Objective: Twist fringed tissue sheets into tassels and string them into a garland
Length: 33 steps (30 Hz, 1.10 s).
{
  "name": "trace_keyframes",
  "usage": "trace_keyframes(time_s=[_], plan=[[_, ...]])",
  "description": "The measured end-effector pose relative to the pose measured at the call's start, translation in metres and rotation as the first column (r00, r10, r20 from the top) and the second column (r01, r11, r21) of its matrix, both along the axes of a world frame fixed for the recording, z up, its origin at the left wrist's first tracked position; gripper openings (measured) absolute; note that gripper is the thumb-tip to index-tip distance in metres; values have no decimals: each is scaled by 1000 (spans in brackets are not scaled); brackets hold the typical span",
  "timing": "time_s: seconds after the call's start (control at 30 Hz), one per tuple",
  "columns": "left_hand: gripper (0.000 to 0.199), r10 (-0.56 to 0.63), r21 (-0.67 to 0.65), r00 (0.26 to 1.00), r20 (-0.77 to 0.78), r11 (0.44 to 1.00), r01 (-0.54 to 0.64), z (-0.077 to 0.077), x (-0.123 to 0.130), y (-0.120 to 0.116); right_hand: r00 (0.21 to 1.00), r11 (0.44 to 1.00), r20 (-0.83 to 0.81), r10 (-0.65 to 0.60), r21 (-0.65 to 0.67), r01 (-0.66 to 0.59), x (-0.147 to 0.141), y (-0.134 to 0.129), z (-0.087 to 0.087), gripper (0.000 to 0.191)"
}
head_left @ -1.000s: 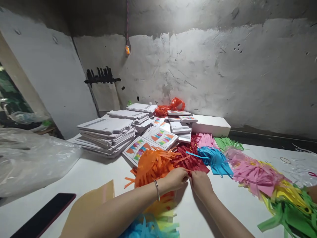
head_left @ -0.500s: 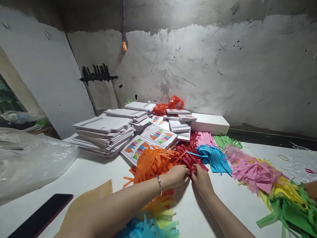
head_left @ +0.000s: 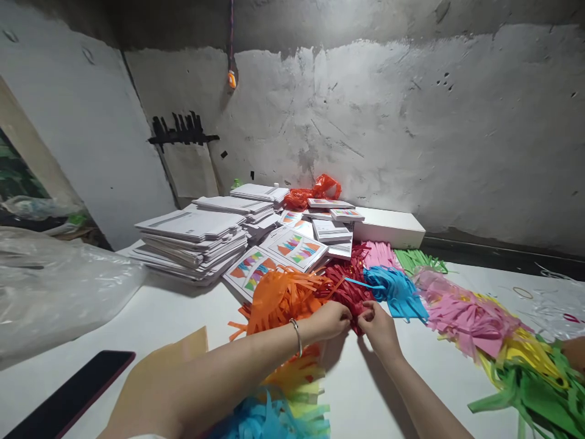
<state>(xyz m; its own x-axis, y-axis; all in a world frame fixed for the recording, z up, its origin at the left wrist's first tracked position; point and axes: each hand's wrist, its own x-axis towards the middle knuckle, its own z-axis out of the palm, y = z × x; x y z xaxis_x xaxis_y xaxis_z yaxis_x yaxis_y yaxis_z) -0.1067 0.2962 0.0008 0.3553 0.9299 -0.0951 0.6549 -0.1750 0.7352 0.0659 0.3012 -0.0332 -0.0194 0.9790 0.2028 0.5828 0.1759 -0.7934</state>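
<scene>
My left hand (head_left: 333,320), a silver bracelet on its wrist, pinches the near edge of the dark red fringed paper (head_left: 350,286). Close on its right, my right hand (head_left: 378,326) has its thumb and fingers together on the same red fringe; the fingertips are partly hidden. Orange fringed paper (head_left: 278,299) lies left of the red, partly behind my left forearm. Beyond my right hand sits a blue fringed bundle (head_left: 395,292). Under my left forearm, yellow fringe (head_left: 297,381) and light blue fringe (head_left: 269,417) show.
Stacks of white flat cartons (head_left: 192,235), printed cards (head_left: 297,249) and a white box (head_left: 388,225) stand at the back. Pink fringe (head_left: 470,314) and green fringe (head_left: 539,390) lie right, near another person's hand (head_left: 573,352). A phone (head_left: 77,393) and plastic sheeting (head_left: 59,292) are left.
My right hand has shifted slightly right, widening the gap between my hands. My left hand stays at the red fringe almost unmoved. The view has tilted a little.
</scene>
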Motion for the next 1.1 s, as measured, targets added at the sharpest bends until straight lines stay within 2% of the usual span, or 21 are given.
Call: trace_keyframes(time_s=[0.17,0.33,0.57,0.87,1.1], plan=[[29,161,-246,984,81,960,-136,3,13,8,996,999,-81,45,-4,-45,-1,-1,-6,23],[31,280,-364,941,191,910,-197,7,21,7,978,995,-189,94,-17,-99,0,1,-14,25],[33,356,-447,881,311,873,-195,8,17,4,945,991,-303,126,5,-130,9,4,-17,25],[32,384,-497,856,346,849,-180,1,13,8,931,975,-294,217,114,-191,8,-10,0,25],[32,367,-514,858,360,845,-146,-5,10,10,896,977,-390,214,104,-188,14,-7,-11,32]])
